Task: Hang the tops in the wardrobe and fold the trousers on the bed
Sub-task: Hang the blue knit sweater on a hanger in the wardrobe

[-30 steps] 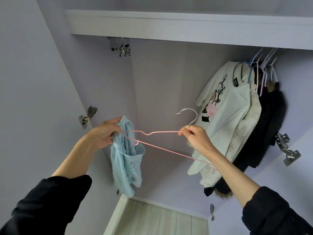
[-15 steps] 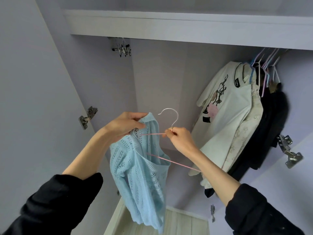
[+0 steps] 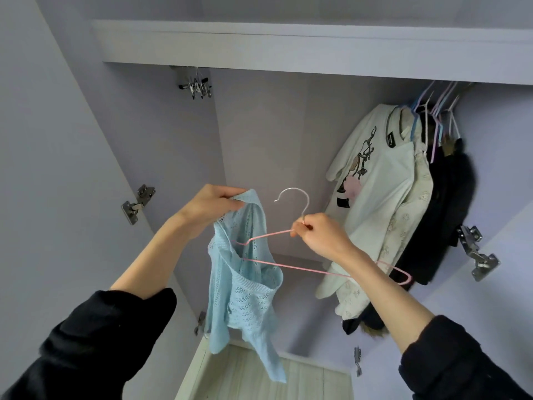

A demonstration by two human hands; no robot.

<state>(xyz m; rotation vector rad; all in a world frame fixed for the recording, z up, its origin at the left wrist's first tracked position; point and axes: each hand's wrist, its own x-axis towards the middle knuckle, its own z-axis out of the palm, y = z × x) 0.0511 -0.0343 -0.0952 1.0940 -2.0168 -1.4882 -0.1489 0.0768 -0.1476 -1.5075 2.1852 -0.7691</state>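
Pinching the hanger [image 3: 291, 249] neck in my right hand [image 3: 320, 238], left hand [image 3: 210, 204] gripping the blue top [image 3: 245, 284] by its shoulder, I'm mid-threading; next, seat the other shoulder.

Since half a second ago, the right hand [image 3: 323, 235] has drawn the pink wire hanger [image 3: 288, 265] back toward the hanging white printed top [image 3: 375, 197]. More of the hanger's bar shows outside the light blue knitted top [image 3: 245, 284], which the left hand [image 3: 210, 204] now holds bunched narrower.
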